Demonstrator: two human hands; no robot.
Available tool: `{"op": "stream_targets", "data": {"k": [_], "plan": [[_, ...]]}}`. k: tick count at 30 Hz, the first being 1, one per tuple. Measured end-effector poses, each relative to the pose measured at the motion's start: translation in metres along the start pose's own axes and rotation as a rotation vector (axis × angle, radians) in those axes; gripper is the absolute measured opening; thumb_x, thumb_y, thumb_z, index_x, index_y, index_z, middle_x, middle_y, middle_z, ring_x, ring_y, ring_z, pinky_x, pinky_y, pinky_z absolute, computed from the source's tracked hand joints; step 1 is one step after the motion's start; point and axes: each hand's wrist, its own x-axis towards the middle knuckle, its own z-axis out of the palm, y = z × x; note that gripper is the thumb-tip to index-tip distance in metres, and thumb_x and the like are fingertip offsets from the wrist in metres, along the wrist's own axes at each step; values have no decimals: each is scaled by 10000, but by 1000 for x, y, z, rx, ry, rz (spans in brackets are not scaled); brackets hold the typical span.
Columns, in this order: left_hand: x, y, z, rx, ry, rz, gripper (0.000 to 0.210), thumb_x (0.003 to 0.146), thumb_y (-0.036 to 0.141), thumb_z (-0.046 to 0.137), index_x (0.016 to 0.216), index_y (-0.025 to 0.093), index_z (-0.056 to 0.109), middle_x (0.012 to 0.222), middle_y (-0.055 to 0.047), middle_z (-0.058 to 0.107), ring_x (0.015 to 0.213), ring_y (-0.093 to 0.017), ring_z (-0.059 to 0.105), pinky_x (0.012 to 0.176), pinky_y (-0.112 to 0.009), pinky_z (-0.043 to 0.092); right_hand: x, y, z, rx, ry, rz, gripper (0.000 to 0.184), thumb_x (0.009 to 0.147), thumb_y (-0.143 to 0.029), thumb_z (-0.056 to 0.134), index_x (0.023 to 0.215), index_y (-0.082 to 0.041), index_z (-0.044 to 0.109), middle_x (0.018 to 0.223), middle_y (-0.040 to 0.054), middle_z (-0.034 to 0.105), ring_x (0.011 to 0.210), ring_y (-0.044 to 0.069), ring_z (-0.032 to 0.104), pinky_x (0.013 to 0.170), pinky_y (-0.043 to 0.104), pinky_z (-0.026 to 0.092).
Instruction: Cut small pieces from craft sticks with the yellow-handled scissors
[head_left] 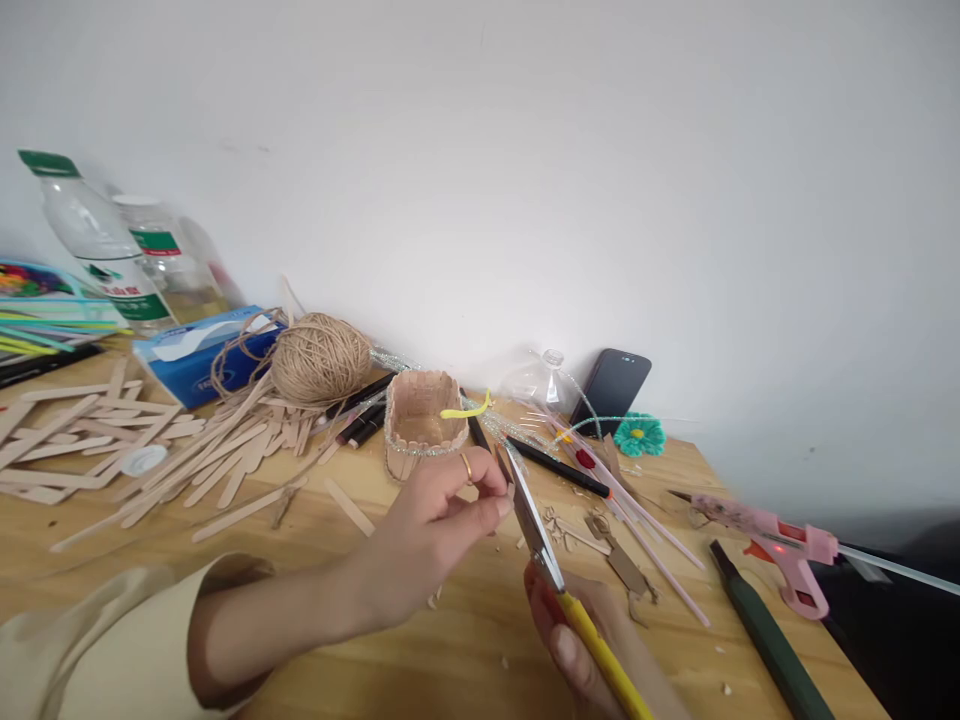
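Note:
My right hand (pixel 577 640) is wrapped round the yellow handle of a pair of scissors (pixel 541 535), whose blades point up and away from me. Close beside the blades, my left hand (pixel 450 515) has thumb and forefinger pinched together. Whatever lies between those fingertips is too small to make out. Just beyond my left hand stands a small basket (pixel 425 405) built of short wooden pieces, with a glittery band round it. A yellow pipe cleaner piece (pixel 465 410) lies across its rim.
Craft sticks (pixel 232 460) and a twine ball (pixel 321 357) lie left, near a tissue pack (pixel 199 365) and bottle (pixel 101 245). Right are a phone (pixel 611 385), turquoise flower (pixel 640 434), black marker (pixel 559 467), pink glue gun (pixel 787 545) and dark green tool (pixel 765 630) by the table edge.

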Motion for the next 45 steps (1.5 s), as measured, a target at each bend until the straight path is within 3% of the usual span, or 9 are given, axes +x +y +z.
{"op": "stream_targets", "data": {"k": [14, 21, 27, 32, 36, 40, 45], "plan": [[4, 0, -6, 83, -51, 34, 106, 798, 228, 511, 711, 168, 523, 690, 17, 501, 664, -122, 487, 613, -244, 402, -2, 2, -3, -9, -7, -1, 588, 720, -778, 323, 620, -200, 347, 592, -33, 314, 553, 118, 277, 463, 247, 196], [5, 6, -6, 128, -53, 22, 117, 793, 222, 503, 689, 169, 512, 673, 18, 494, 664, -125, 474, 606, -244, 387, -2, 3, 0, -51, 100, -23, 575, 724, -763, 346, 613, -200, 385, 604, -31, 308, 559, 127, 282, 498, 249, 244], [6, 7, -8, 203, -53, 59, 130, 792, 176, 481, 665, 169, 502, 654, 24, 497, 652, -117, 463, 586, -227, 365, -1, 5, -1, -113, 43, -14, 596, 731, -777, 282, 646, -197, 387, 597, -40, 276, 556, 123, 246, 483, 243, 193], [6, 7, -10, 224, -53, 43, 112, 785, 177, 488, 677, 166, 517, 673, 19, 511, 674, -122, 476, 603, -231, 379, 0, 14, 1, -165, 126, 28, 592, 709, -771, 344, 552, -202, 290, 537, -55, 242, 503, 97, 203, 450, 239, 137], [9, 8, -14, 190, -87, -9, 104, 774, 213, 505, 682, 164, 516, 668, 22, 507, 642, -117, 480, 594, -233, 398, 1, 11, -1, 5, 220, 118, 565, 664, -746, 457, 541, -214, 314, 462, -68, 267, 417, 75, 227, 402, 227, 133], [10, 5, -13, 182, -209, -112, 78, 736, 192, 522, 665, 161, 522, 655, 29, 528, 610, -104, 492, 571, -217, 392, 7, 0, -5, 273, 311, 208, 407, 713, -563, 556, 580, -213, 398, 368, -82, 331, 336, 79, 306, 349, 207, 205], [9, 1, -4, 301, -384, -238, 33, 662, 155, 519, 636, 153, 541, 571, 55, 485, 522, -81, 415, 472, -184, 322, 15, -7, -1, 445, 298, 78, 154, 666, -283, 630, 708, -183, 522, 665, -11, 529, 496, 100, 468, 457, 230, 371]]}}
